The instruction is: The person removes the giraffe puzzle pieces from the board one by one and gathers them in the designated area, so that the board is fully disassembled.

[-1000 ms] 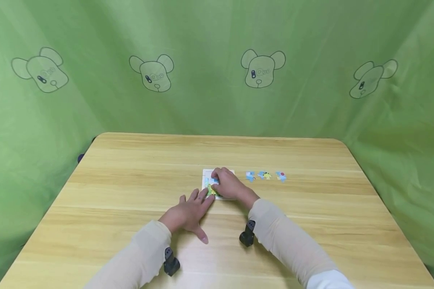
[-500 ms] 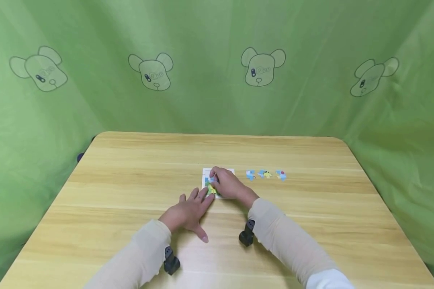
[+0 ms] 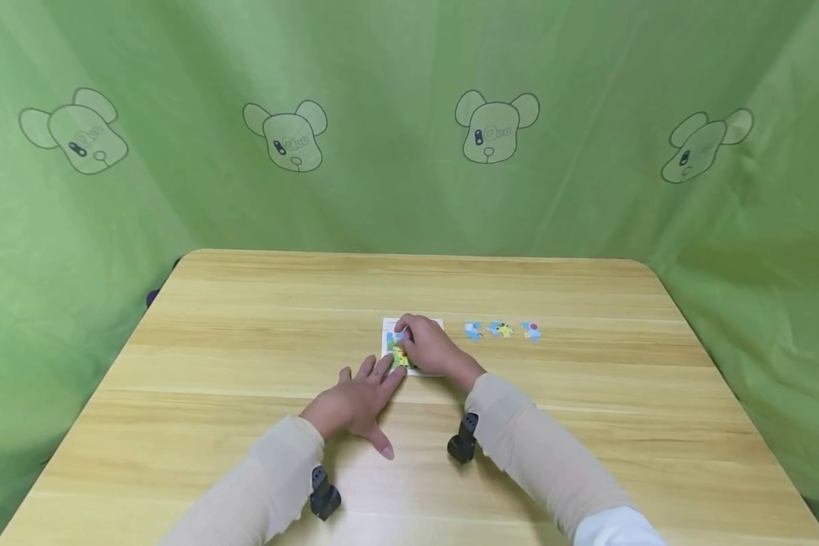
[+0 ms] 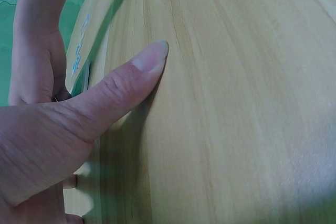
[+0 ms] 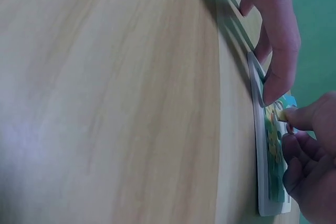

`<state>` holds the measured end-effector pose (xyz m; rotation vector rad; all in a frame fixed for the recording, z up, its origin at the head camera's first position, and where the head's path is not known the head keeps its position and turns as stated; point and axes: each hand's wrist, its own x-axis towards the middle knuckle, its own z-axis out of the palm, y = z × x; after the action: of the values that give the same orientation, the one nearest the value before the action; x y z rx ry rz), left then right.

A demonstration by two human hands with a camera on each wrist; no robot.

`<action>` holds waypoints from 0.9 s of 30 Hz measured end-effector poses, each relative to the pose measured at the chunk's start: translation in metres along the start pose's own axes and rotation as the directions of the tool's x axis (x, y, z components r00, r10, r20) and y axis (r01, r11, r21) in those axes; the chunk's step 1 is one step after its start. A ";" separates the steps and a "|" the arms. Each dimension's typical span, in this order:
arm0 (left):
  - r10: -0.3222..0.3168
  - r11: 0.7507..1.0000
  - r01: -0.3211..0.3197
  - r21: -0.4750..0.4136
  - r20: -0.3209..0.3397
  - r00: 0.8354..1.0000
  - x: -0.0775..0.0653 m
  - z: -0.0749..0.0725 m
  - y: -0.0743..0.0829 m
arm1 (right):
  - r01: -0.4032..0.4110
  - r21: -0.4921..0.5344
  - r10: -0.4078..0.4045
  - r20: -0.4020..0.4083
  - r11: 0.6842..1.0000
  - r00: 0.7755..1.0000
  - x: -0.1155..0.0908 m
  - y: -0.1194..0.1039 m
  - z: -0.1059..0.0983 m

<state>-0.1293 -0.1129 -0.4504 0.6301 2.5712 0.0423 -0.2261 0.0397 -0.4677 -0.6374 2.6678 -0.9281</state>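
A small jigsaw puzzle in a white-rimmed tray point(image 3: 385, 343) lies flat on the table, partly covered by both hands. Its visible picture has blue, green and yellow parts. Over the tray, my right hand point(image 3: 428, 347) has curled fingers; the right wrist view shows its thumb and finger pinching a small puzzle piece point(image 5: 283, 115), mostly hidden by the fingers. My left hand point(image 3: 355, 402) is spread with straight fingers, their tips resting on the tray's near left corner. Its thumb point(image 4: 131, 77) sticks out over the bare wood.
Loose puzzle pieces lie in a row right of the tray: a blue and white one point(image 3: 473, 331), a blue and yellow group point(image 3: 501, 329), and a blue one with a red spot point(image 3: 531, 331). A green curtain point(image 3: 396, 205) hangs behind the wooden table point(image 3: 246, 303).
My right hand has shifted very slightly left over the tray, and its fingertips have come lower. More blue shows at the tray's left part. My left hand and the loose pieces stay put.
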 end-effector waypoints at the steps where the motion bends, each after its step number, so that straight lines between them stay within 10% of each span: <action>1: 0.000 1.000 0.000 0.001 0.000 1.000 0.000 0.000 0.000 | 0.003 0.009 -0.003 -0.005 1.000 1.000 0.000 0.000 0.000; 27: 0.001 0.998 -0.002 -0.057 -0.002 1.000 -0.004 -0.003 0.002 | -0.022 0.020 0.023 -0.021 1.000 1.000 -0.034 0.048 -0.033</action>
<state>-0.1268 -0.1131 -0.4458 0.6110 2.5621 0.1167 -0.2235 0.1072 -0.4701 -0.5951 2.6757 -0.9591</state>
